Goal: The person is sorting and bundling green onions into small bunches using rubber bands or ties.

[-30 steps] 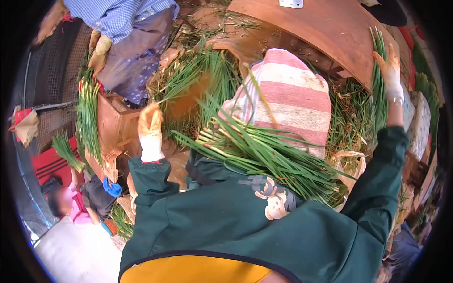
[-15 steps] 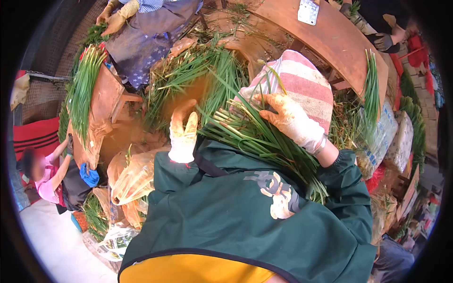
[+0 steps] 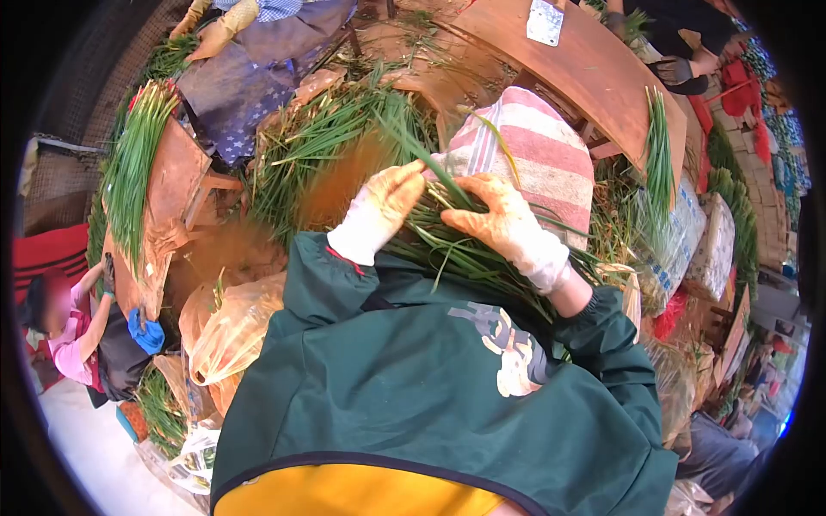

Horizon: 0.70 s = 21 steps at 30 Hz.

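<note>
A loose bunch of green stalks [image 3: 456, 251], long-leaved and like garlic chives, lies across my lap. My right hand [image 3: 508, 225], in a white glove stained orange-brown, curls its fingers and thumb over the stalks' pale ends. Close on its left, my left hand [image 3: 379, 211] wears a similar glove; its fingertips press together at a long green leaf slanting between the hands. Whether other stalks are in that pinch is hidden. Just beyond my hands stands a pink-and-white striped sack [image 3: 538, 142], with a yellowing leaf in front of it.
A heap of greens [image 3: 340, 142] lies ahead on the ground. Bundled greens rest on a left wooden table [image 3: 176, 193] and on a right one [image 3: 594, 77], which bears a phone [image 3: 545, 21]. Plastic bags [image 3: 232, 331] sit at left. Other people work around me.
My left hand has moved right and up from open air to the stalks, its fingers closing. My right hand has shifted slightly left and down. The view has turned a little.
</note>
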Motion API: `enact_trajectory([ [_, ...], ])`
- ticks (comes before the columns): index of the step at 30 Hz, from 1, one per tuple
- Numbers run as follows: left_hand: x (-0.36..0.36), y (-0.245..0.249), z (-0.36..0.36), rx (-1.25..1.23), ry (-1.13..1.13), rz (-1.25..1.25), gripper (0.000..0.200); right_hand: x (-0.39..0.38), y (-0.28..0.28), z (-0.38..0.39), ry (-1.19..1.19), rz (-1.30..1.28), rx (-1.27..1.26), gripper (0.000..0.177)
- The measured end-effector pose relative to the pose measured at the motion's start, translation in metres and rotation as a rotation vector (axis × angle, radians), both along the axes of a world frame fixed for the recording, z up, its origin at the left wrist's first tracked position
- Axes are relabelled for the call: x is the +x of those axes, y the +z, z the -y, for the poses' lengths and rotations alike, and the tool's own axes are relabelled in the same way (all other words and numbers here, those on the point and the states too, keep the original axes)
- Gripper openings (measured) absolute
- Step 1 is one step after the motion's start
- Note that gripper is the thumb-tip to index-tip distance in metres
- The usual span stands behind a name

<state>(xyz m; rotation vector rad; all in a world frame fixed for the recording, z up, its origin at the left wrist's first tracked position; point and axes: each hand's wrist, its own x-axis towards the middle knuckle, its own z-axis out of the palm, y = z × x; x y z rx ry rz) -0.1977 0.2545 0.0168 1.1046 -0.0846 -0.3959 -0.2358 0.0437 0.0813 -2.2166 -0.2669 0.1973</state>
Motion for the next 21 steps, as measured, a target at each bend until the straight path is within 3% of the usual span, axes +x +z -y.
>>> enact_trajectory([
  [2, 0.006, 0.047, 0.004, 0.139, -0.12, 0.194, 0.033, 0.006, -0.005, -0.008, 0.002, 0.15, -0.028, 0.045],
  [3, 0.006, 0.052, 0.001, 0.241, -0.07, 0.125, 0.031, 0.008, 0.007, -0.012, -0.029, -0.121, 0.331, 0.041],
  [4, 0.005, 0.056, 0.003, 0.17, -0.018, 0.126, 0.03, 0.01, 0.013, -0.014, -0.056, -0.394, 0.688, 0.038],
  [6, 0.003, 0.081, -0.008, 0.11, -0.064, 0.057, 0.03, 0.01, 0.017, -0.008, 0.011, -0.287, 0.674, 0.035],
  [8, -0.005, 0.101, -0.018, 0.215, 0.012, -0.019, 0.038, 0.005, 0.047, -0.004, 0.01, -0.496, 0.935, 0.037],
  [9, -0.007, 0.107, -0.02, 0.11, -0.003, 0.011, 0.04, 0.003, 0.061, -0.001, 0.058, -0.534, 0.963, 0.04],
  [10, -0.008, 0.113, -0.019, 0.001, -0.021, 0.041, 0.042, 0.003, 0.061, 0.002, 0.04, -0.538, 0.964, 0.04],
  [12, -0.002, 0.135, -0.005, -0.112, -0.125, 0.118, 0.044, 0.011, 0.058, 0.015, 0.487, 0.088, 0.44, 0.04],
  [13, 0.003, 0.146, 0.004, -0.047, -0.095, 0.227, 0.044, 0.009, 0.06, 0.022, 0.687, 0.391, 0.145, 0.041],
  [14, 0.007, 0.16, 0.011, -0.042, -0.116, 0.211, 0.043, -0.007, 0.094, 0.004, 0.366, -0.293, 0.449, 0.037],
  [15, 0.007, 0.177, 0.021, 0.079, -0.072, 0.268, 0.043, -0.01, 0.103, 0.008, 0.334, -0.293, 0.445, 0.037],
  [16, 0.016, 0.18, 0.029, 0.067, -0.077, 0.435, 0.052, -0.012, 0.108, 0.015, 0.294, -0.358, 0.453, 0.035],
  [18, 0.026, 0.194, 0.035, 0.029, -0.07, 0.54, 0.06, -0.015, 0.129, 0.033, 0.118, -0.427, 0.474, 0.034],
  [20, 0.022, 0.19, 0.038, 0.025, 0.038, 0.636, 0.066, -0.022, 0.15, 0.061, -0.089, -0.292, 0.427, 0.03],
  [21, 0.017, 0.186, 0.047, -0.028, 0.202, 0.661, 0.041, -0.027, 0.157, 0.079, -0.147, -0.29, 0.61, 0.029],
])
